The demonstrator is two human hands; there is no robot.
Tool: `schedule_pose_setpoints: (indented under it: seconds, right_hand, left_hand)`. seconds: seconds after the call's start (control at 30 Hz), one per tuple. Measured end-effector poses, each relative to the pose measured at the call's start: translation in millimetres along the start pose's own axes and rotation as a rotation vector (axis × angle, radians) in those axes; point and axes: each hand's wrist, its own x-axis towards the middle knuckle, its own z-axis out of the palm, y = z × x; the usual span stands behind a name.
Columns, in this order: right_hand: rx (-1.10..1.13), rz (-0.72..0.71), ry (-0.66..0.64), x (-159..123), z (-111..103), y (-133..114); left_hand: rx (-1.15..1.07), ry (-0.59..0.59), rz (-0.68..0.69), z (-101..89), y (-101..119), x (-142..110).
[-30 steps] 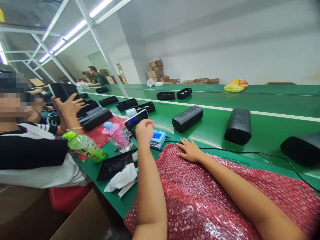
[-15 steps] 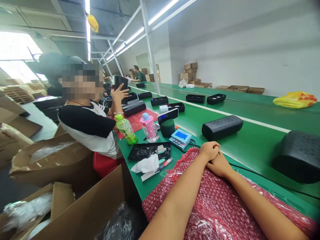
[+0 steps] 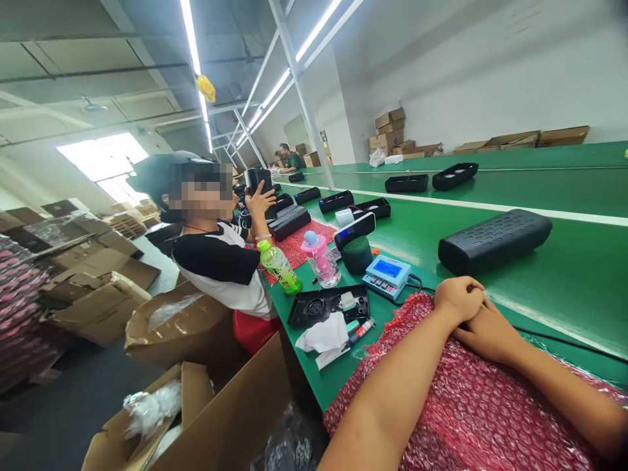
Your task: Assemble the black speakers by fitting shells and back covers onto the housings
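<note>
Both my forearms lie on a sheet of red bubble wrap (image 3: 471, 418) at the near edge of the green bench. My left hand (image 3: 458, 297) is curled, with nothing in it, and rests on top of my right hand (image 3: 490, 333). My right hand lies flat on the wrap, its fingers mostly hidden under the left. A small meter with a blue screen (image 3: 387, 271) sits just left of my hands. Right behind them, a long black speaker (image 3: 495, 239) lies on the green conveyor belt (image 3: 564, 281).
A black tray (image 3: 328, 304), white tissue (image 3: 324, 337), pink bottle (image 3: 321, 258) and green bottle (image 3: 279, 267) stand to the left. A seated co-worker (image 3: 216, 261) holds up a black speaker. Open cardboard boxes (image 3: 196, 405) fill the floor at left. A black cable (image 3: 554, 335) runs past my right wrist.
My left hand came back from the black device by the meter and settled over my right hand. The view swung left and took in the floor and boxes.
</note>
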Motion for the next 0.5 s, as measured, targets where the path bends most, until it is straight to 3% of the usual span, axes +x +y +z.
schedule_pose_setpoints:
  seconds: [0.27, 0.5]
  right_hand:
    - [-0.033, 0.045, -0.022, 0, 5, 5]
    - [-0.056, -0.034, 0.006, -1, 21, 23]
  left_hand:
    - [-0.008, -0.025, -0.024, 3.1, -1, 1]
    - [0.043, 0.002, 0.030, 11.2, -8, 1]
